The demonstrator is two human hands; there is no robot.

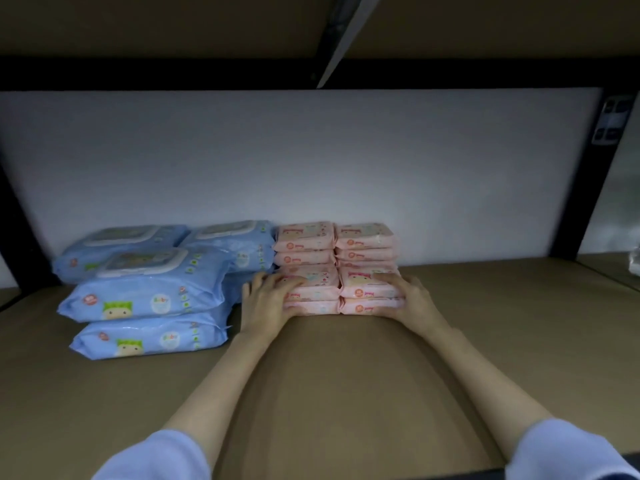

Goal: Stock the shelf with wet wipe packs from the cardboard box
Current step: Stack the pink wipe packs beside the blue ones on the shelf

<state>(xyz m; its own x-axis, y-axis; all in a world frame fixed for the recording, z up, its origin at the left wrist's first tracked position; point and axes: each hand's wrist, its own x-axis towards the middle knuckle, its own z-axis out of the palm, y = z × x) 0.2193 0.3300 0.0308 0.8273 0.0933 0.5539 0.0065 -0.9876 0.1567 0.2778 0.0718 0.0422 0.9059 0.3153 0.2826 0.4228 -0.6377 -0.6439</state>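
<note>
Both hands are on the front pink wet wipe packs [341, 291], which sit on the brown shelf board [346, 375] in two short side-by-side stacks. The left hand [268, 299] lies on the left front stack, fingers spread across its top and thumb down at the front edge, so it grips that stack from the left corner. The right hand [412, 299] mirrors it on the right front stack, fingers laid over the top pack, palm against the right front corner, wrapped around it. Behind these, a rear row of pink packs [336, 244] stands taller, back against the white back panel [311, 161]. Just left of the pink ones are the bigger blue wet wipe packs [145, 296] (some with flip lids on top), stacked in a front pile and a rear row; the left hand's fingers are very close to the blue pile, contact unclear. Light blue sleeves [156, 459] show at the bottom corners. Black shelf frame [311, 72] overhead. The cardboard box is out of view.
</note>
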